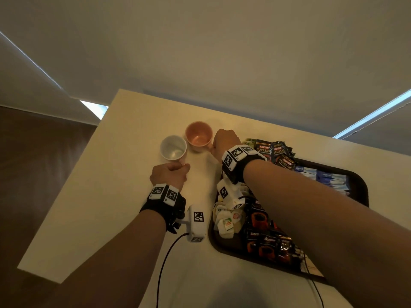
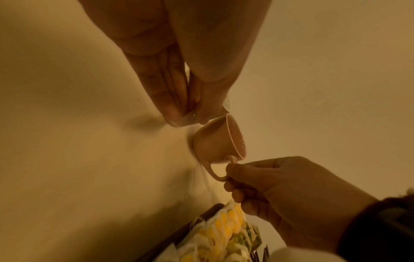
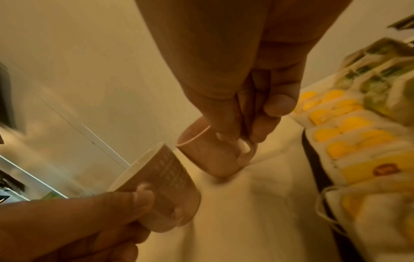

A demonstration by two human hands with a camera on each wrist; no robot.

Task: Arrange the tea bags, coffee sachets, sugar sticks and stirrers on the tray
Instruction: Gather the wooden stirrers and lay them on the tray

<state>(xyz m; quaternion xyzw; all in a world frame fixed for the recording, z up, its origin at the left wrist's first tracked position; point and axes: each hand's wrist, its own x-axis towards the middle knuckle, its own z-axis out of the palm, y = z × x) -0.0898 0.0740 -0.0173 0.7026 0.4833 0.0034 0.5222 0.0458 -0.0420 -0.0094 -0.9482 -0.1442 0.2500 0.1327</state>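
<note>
Left hand point(image 1: 170, 174) gripping white cup point(image 1: 173, 147); right hand point(image 1: 223, 142) pinching pink cup point(image 1: 198, 135) handle, both mid-frame on counter point(image 1: 124, 174). Sachets and tea bags point(image 1: 225, 225) on tray point(image 1: 362, 190), lower right.

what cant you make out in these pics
- Black plastic tray, head view: the right forearm covers its middle, so no stirrers can be seen.
- White ceramic cup, head view: the left hand hides its handle and grip.
- Yellow-labelled tea bags, right wrist view: blurred, print unreadable.
</note>
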